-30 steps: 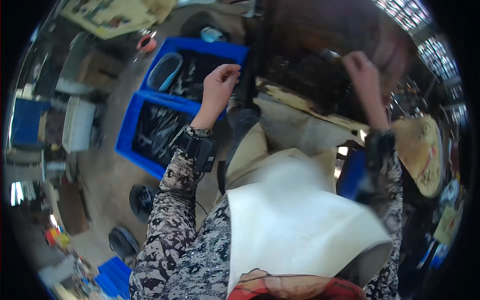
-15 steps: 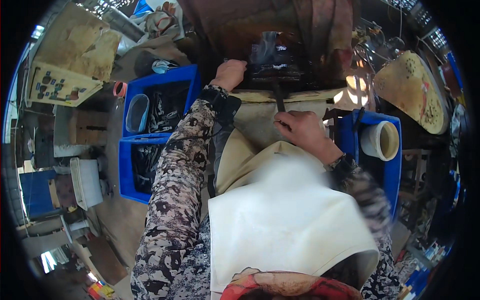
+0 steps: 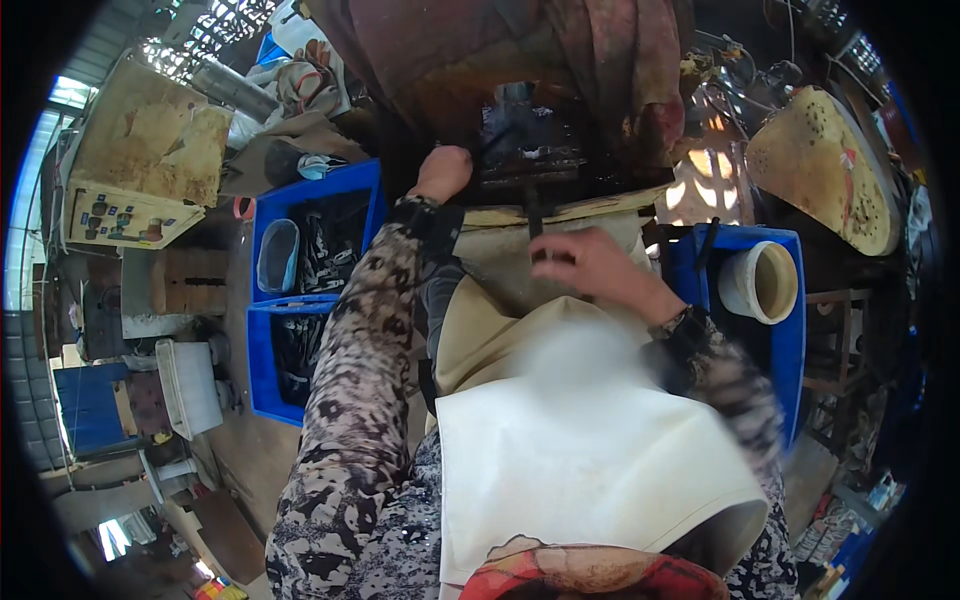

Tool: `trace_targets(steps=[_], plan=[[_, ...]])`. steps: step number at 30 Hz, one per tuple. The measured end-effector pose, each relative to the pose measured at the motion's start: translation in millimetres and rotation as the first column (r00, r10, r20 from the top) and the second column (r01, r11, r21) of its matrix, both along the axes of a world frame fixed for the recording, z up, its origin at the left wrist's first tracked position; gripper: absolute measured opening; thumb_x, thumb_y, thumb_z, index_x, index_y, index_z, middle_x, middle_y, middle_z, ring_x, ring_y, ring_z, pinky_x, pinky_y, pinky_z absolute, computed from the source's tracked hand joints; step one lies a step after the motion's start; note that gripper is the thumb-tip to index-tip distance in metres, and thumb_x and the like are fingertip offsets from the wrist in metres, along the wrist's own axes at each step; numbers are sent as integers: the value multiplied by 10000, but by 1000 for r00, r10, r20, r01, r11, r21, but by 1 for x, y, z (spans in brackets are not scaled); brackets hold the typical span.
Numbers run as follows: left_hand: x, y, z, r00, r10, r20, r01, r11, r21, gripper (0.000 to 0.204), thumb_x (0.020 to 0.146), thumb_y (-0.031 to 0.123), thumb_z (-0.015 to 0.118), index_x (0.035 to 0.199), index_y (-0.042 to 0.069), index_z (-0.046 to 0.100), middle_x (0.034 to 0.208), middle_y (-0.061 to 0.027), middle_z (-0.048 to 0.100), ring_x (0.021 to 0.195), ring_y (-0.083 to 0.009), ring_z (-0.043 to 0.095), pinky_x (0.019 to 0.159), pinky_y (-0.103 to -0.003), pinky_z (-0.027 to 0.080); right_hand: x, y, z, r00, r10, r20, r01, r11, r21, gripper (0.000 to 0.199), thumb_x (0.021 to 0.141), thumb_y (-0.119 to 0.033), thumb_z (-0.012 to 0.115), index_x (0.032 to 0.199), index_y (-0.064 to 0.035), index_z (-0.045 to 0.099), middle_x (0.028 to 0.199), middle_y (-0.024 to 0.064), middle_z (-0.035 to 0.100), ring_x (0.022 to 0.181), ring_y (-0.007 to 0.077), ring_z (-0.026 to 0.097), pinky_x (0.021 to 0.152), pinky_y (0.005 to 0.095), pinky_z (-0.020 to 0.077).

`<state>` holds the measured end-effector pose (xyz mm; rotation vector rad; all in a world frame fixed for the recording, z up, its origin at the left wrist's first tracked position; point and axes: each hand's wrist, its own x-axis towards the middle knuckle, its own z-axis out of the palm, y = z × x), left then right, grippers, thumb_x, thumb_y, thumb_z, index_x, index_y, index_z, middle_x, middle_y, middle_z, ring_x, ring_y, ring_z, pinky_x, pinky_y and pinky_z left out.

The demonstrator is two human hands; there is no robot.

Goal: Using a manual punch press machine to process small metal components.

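My left hand rests with curled fingers on the front edge of a dark, greasy machine; anything inside the fist is hidden. My right hand lies lower, over my lap, its fingers pinched on the near end of a thin dark metal strip. The strip points up toward the machine. A beige apron and a white cloth cover my lap beneath both hands.
Two blue crates of dark metal parts stand at my left. One also holds a pale scoop. A blue crate at my right carries a white cup. A round perforated yellowish disc lies far right.
My left hand went from above the blue crates to the machine's edge. My right hand came down from the upper right to the strip over my lap.
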<state>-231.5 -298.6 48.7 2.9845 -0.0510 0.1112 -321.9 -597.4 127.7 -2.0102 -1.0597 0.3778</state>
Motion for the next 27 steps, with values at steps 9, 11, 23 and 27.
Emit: trace_targets(steps=[9, 11, 23, 27], plan=[[-65, -76, 57, 968, -4, 252, 130, 864, -487, 158, 854, 166, 621, 897, 23, 671, 713, -107, 662, 639, -201, 672, 588, -303, 508, 73, 26, -1, 777, -429, -460, 545, 824, 154, 350, 885, -306, 615, 1012, 21, 615, 749, 76, 661, 561, 117, 617, 476, 255, 464], [-74, -94, 69, 926, -87, 368, 217, 920, -328, 151, 831, 178, 637, 892, 44, 673, 733, -151, 641, 644, -297, 646, 579, -343, 497, 77, 34, -8, 767, -421, -485, 549, 821, 156, 326, 897, -311, 611, 1008, -4, 613, 761, 61, 657, 561, 90, 593, 454, 230, 443], [-181, 43, -111, 967, 215, -138, -239, 951, -196, 340, 790, 406, 645, 841, 75, 705, 857, -141, 684, 822, -312, 660, 714, -427, 525, 99, 31, -35, 753, -440, -490, 605, 754, 254, 190, 905, -251, 580, 999, -99, 645, 754, -32, 630, 543, 26, 473, 459, 184, 349], [-177, 28, -169, 843, 272, -463, -361, 925, -115, 450, 715, 474, 655, 983, 114, 692, 1069, -149, 651, 1016, -313, 611, 860, -421, 498, 93, 28, -43, 745, -511, -430, 632, 747, 206, 207, 896, -257, 600, 1014, -95, 650, 751, -27, 632, 545, 29, 473, 471, 184, 337]])
